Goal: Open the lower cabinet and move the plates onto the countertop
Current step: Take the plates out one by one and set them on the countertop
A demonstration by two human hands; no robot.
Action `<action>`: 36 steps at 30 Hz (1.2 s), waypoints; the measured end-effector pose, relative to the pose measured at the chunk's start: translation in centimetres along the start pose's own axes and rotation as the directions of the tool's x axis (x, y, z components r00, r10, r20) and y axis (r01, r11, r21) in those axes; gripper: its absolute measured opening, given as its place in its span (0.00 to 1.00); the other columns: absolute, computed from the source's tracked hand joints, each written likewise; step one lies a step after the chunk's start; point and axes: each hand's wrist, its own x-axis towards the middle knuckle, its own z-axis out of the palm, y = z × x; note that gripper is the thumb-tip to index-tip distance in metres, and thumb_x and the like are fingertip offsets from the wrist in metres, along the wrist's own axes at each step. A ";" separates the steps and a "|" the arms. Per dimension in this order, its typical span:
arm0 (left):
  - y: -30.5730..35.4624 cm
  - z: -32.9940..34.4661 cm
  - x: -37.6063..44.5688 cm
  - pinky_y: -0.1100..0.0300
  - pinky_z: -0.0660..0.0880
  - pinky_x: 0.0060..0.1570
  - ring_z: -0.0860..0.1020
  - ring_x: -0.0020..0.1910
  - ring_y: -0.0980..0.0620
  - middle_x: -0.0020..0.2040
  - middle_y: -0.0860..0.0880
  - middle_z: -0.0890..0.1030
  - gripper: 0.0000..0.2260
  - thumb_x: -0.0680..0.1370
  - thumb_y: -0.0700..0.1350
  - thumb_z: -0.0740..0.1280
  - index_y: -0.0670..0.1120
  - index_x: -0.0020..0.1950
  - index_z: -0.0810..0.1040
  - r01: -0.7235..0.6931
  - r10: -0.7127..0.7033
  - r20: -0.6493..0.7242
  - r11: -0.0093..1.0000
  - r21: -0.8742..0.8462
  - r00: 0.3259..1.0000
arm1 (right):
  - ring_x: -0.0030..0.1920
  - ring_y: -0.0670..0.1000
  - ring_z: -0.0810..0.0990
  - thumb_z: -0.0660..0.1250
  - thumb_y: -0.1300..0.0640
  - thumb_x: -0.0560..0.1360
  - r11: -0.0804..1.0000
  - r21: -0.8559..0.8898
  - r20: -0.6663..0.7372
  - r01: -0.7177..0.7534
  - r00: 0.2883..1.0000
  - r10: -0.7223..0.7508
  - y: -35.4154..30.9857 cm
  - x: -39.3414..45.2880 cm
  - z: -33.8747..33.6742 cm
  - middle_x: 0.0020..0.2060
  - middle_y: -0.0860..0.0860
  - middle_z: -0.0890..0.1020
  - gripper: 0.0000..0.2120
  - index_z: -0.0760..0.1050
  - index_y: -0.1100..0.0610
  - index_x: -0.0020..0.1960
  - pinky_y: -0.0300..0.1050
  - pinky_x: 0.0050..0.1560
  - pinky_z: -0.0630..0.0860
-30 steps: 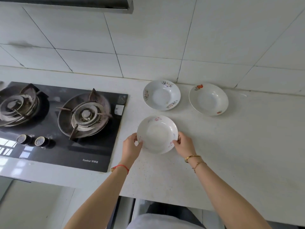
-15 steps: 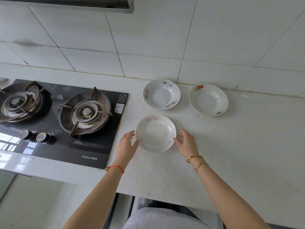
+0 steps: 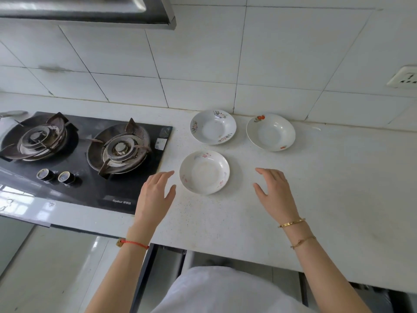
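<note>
Three white floral plates rest on the speckled white countertop (image 3: 338,188). The near plate (image 3: 204,172) has faint pink flowers. Behind it stands a plate with coloured flowers (image 3: 213,126), and to its right a plate with red marks (image 3: 270,131) by the wall. My left hand (image 3: 155,195) hovers open just left of the near plate, apart from it. My right hand (image 3: 274,193) hovers open to the plate's right, with a clear gap. The lower cabinet opening (image 3: 171,263) shows below the counter edge, mostly hidden by my body.
A black two-burner gas hob (image 3: 74,154) is set in the counter at the left, its knobs near the front. A range hood (image 3: 90,10) hangs above it. The tiled wall carries a socket (image 3: 404,77) at the far right.
Both hands have let go of the near plate and drawn back and apart from it. The plate stays on the counter. The camera has pulled back.
</note>
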 end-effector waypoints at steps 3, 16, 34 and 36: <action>1.5 -0.4 -2.3 0.49 0.73 0.63 0.75 0.62 0.47 0.61 0.47 0.79 0.18 0.78 0.45 0.67 0.45 0.68 0.74 -0.016 0.016 -0.020 1.000 -0.007 1.000 | 0.64 0.53 0.71 0.66 0.56 0.76 1.000 0.005 -0.006 0.008 1.000 -0.008 0.5 -2.6 -1.4 0.60 0.52 0.77 0.20 0.71 0.57 0.67 0.49 0.64 0.71; 5.6 -1.0 -12.4 0.48 0.75 0.61 0.77 0.59 0.44 0.59 0.45 0.81 0.17 0.77 0.41 0.68 0.42 0.66 0.76 -0.089 0.084 -0.060 0.992 -0.084 0.995 | 0.64 0.53 0.71 0.64 0.56 0.77 0.999 -0.006 -0.053 -0.043 0.998 0.042 1.7 -14.2 -5.2 0.60 0.53 0.78 0.19 0.70 0.58 0.67 0.49 0.65 0.70; 4.3 -4.7 -32.5 0.51 0.75 0.57 0.78 0.57 0.44 0.57 0.45 0.81 0.17 0.76 0.39 0.68 0.42 0.65 0.76 -0.185 0.194 0.068 0.975 -0.124 0.979 | 0.61 0.51 0.72 0.65 0.55 0.77 0.975 0.001 -0.104 -0.223 0.970 0.221 -3.4 -40.0 -5.9 0.58 0.52 0.78 0.18 0.72 0.57 0.66 0.44 0.61 0.70; 4.3 -4.7 -34.2 0.49 0.76 0.58 0.78 0.58 0.44 0.58 0.45 0.81 0.17 0.77 0.40 0.68 0.43 0.65 0.76 -0.197 0.208 0.084 0.973 -0.122 0.975 | 0.61 0.51 0.72 0.65 0.55 0.77 0.970 -0.014 -0.105 -0.241 0.965 0.239 -3.5 -42.1 -5.9 0.58 0.52 0.79 0.18 0.72 0.57 0.65 0.43 0.61 0.70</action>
